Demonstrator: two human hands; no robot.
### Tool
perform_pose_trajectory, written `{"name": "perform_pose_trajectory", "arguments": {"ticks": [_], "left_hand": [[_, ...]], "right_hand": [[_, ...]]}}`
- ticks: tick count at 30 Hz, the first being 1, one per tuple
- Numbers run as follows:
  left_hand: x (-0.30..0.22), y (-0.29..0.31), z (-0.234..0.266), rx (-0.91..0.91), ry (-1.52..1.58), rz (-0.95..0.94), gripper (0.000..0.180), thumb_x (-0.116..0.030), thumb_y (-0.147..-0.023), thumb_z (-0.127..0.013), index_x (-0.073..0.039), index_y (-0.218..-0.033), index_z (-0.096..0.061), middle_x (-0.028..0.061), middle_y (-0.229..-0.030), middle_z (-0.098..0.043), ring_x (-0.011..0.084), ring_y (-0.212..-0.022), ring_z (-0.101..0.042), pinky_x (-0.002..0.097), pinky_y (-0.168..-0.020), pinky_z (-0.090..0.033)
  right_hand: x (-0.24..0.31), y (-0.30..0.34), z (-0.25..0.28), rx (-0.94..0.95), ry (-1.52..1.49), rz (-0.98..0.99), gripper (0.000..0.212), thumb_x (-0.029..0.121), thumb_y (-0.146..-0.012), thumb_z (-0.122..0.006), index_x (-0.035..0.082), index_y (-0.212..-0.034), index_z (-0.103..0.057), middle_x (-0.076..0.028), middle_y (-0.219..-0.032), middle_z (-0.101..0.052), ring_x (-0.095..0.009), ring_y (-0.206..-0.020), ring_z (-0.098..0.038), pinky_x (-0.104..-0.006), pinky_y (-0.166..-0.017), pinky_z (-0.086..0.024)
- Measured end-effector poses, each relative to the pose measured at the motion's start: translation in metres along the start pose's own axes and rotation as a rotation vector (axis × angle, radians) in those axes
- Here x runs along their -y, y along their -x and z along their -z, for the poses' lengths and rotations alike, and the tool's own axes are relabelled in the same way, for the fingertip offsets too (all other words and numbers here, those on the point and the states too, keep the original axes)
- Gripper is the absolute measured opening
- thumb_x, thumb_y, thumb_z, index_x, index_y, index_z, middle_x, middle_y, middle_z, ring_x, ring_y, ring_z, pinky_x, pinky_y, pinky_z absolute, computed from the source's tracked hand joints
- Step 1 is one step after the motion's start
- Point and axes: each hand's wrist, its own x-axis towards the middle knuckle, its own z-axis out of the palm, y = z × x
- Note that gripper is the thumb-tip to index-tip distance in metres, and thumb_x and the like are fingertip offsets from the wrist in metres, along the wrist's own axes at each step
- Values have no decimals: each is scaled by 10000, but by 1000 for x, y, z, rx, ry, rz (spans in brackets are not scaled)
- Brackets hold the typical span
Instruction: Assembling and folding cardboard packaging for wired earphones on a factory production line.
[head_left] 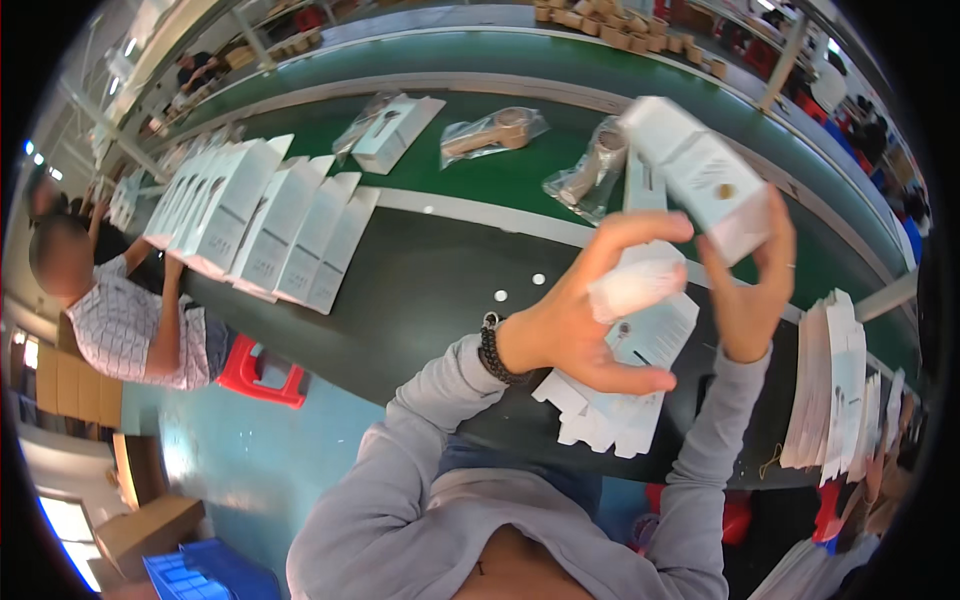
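In my right hand (752,290) is a white carton (708,180), raised over the far right part of the dark table. My fingers and thumb grip its lower end, and it tilts with its top toward the upper left. My left hand (585,315) is open beside it, fingers spread, holding nothing. White wrapping (637,288) covers one or more of its fingers. Under that hand lie flattened white cartons (625,410), partly hidden by it. Behind the raised carton, on the green belt, a clear bag with a tan object (592,172) lies next to another white box (643,188).
Several upright cartons (262,222) line the table's left, where another person (130,300) sits. On the green belt (440,110) lie a bagged tan object (497,133) and a box (397,135). Stacked flat cartons (835,390) stand at right. A red stool (258,372) stands below left.
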Motion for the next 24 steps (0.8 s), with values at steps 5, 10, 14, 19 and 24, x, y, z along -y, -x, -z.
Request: {"name": "perform_pose_trajectory", "arguments": {"ticks": [5,10,14,19,24], "left_hand": [[-44,38,23,453,-397,577,759,-302,-675,-755,-88,-1310,-398,160,-1172,-438,324,-1007,-519,370,-803,-451],[-63,94,28,429,-464,911,759,-365,-695,-730,-86,-1310,-384,142,-1120,-444,326,-883,-563,394,-690,-492],[-86,107,30,435,-414,1048,573,-343,-738,-691,-29,-1163,-467,120,-932,-546,311,-762,-583,398,-616,-472],[-89,120,30,418,-336,1044,393,-234,-768,-669,-1,-1044,-512,137,-835,-599,296,-678,-592,373,-596,-467],[-89,91,40,199,-118,1052,456,-109,-816,-628,5,-1233,-483,117,-1044,-609,140,-791,-598,255,-659,-505]], "right_hand": [[-67,-12,-22,-124,351,-2,670,83,-679,-748,83,-1265,-422,-126,-1246,-460,-289,-1101,-513,-352,-886,-449],[-154,11,-45,242,644,-30,606,116,-684,-734,150,-1220,-451,-136,-1212,-450,-353,-1091,-478,-385,-886,-442],[-187,14,-54,513,478,-29,465,169,-742,-685,129,-1157,-481,-150,-1201,-460,-343,-1094,-481,-385,-883,-433],[-154,13,-42,421,388,5,432,203,-800,-638,104,-1196,-496,-188,-1278,-448,-367,-1165,-442,-405,-959,-380],[-37,18,-2,593,151,198,820,363,-615,-782,70,-1298,-435,-198,-1374,-364,-357,-1286,-324,-419,-1050,-268]]}}
